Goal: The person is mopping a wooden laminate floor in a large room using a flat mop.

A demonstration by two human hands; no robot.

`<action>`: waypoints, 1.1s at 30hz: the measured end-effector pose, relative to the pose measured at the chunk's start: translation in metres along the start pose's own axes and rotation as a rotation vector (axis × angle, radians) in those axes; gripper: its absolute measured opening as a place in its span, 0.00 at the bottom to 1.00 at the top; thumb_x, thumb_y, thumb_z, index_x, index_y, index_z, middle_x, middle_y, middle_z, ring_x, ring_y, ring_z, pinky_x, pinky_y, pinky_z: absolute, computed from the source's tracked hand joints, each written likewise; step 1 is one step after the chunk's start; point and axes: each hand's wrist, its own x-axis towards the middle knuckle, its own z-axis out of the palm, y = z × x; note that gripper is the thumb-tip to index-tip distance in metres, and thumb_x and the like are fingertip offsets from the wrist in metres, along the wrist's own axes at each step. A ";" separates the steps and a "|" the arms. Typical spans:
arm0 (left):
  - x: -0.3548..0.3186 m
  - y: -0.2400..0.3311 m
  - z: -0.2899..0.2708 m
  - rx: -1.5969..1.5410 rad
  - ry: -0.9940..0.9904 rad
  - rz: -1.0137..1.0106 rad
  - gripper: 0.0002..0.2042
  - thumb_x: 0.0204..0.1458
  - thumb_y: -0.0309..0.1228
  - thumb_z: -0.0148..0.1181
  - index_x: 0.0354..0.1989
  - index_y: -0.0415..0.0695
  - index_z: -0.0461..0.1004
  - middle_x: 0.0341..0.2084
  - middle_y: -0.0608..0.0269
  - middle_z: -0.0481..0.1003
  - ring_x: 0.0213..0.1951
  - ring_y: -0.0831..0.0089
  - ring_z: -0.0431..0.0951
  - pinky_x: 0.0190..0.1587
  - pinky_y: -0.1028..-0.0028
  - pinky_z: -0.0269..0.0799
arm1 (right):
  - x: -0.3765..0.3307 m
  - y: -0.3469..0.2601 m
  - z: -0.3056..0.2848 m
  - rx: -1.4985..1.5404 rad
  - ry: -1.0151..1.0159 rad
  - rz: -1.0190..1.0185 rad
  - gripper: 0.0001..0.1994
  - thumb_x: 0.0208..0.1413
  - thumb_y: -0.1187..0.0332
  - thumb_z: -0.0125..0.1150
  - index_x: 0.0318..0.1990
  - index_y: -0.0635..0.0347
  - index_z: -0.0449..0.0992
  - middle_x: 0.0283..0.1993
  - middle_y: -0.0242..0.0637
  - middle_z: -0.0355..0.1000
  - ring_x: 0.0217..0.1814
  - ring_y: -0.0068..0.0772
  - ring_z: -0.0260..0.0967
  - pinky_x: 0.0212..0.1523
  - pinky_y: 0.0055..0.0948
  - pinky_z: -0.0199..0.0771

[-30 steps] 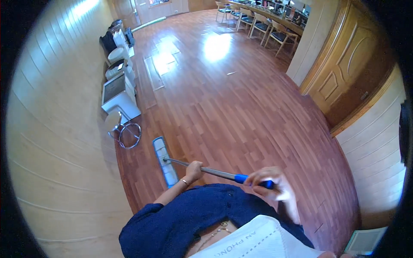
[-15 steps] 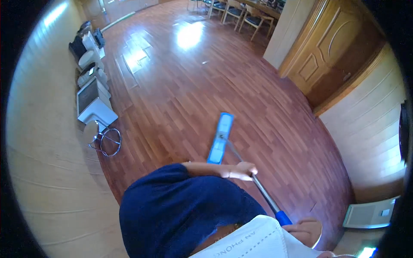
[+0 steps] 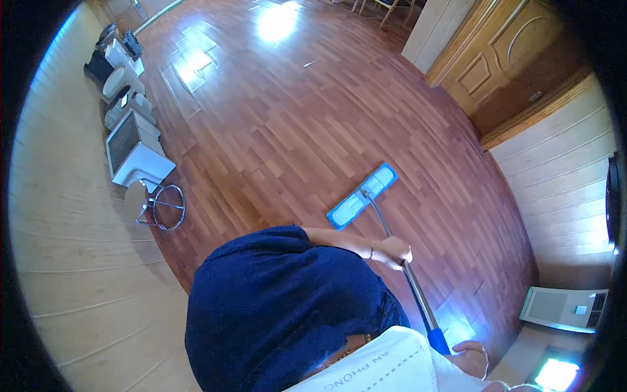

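Note:
A flat mop lies on the wood-look floor, its long blue-and-white head (image 3: pixel 362 196) turned diagonally. From the head's middle a metal pole (image 3: pixel 420 297) slants back toward me and ends in a blue grip (image 3: pixel 438 341). My left hand (image 3: pixel 392 252), with a bracelet at the wrist, is wrapped round the pole partway up. Around the top end, by the blue grip, my right hand (image 3: pixel 471 359) is closed; a white sheet-like thing (image 3: pixel 382 366) at the lower edge hides part of it. My navy sleeve (image 3: pixel 287 287) covers the lower middle.
Along the left wall stand a round stool (image 3: pixel 138 201) with a chrome base, a white cabinet-like unit (image 3: pixel 145 157) and several other things. A wooden door (image 3: pixel 499 72) is at the right, with a white appliance (image 3: pixel 565 309) nearer. A small pale scrap (image 3: pixel 309 64) lies on the floor ahead.
The mop head has swung clockwise and shifted right, from nearly lengthwise to diagonal. My left hand moved slightly right with the pole. The view has tilted down, so fewer chairs show.

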 end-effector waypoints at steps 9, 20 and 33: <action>-0.076 -0.125 -0.061 0.021 0.164 -0.432 0.05 0.34 0.31 0.59 0.18 0.46 0.69 0.22 0.59 0.72 0.31 0.55 0.76 0.29 0.61 0.71 | 0.112 0.040 0.102 0.204 0.526 -0.247 0.20 0.53 0.46 0.58 0.26 0.54 0.72 0.22 0.35 0.72 0.19 0.29 0.63 0.26 0.34 0.66; -0.250 -0.189 -0.147 0.277 0.587 -0.659 0.06 0.34 0.30 0.58 0.14 0.44 0.68 0.18 0.52 0.71 0.27 0.51 0.74 0.28 0.58 0.68 | 0.219 0.076 0.186 0.621 0.087 -0.215 0.08 0.43 0.64 0.66 0.26 0.56 0.74 0.30 0.36 0.76 0.43 0.45 0.74 0.48 0.42 0.65; -0.383 -0.109 -0.137 0.410 0.812 -1.033 0.16 0.49 0.38 0.60 0.16 0.41 0.69 0.21 0.50 0.71 0.31 0.50 0.73 0.33 0.56 0.68 | 0.295 0.054 0.213 0.780 -0.323 -0.368 0.08 0.38 0.65 0.63 0.26 0.57 0.75 0.33 0.34 0.77 0.48 0.42 0.72 0.54 0.44 0.59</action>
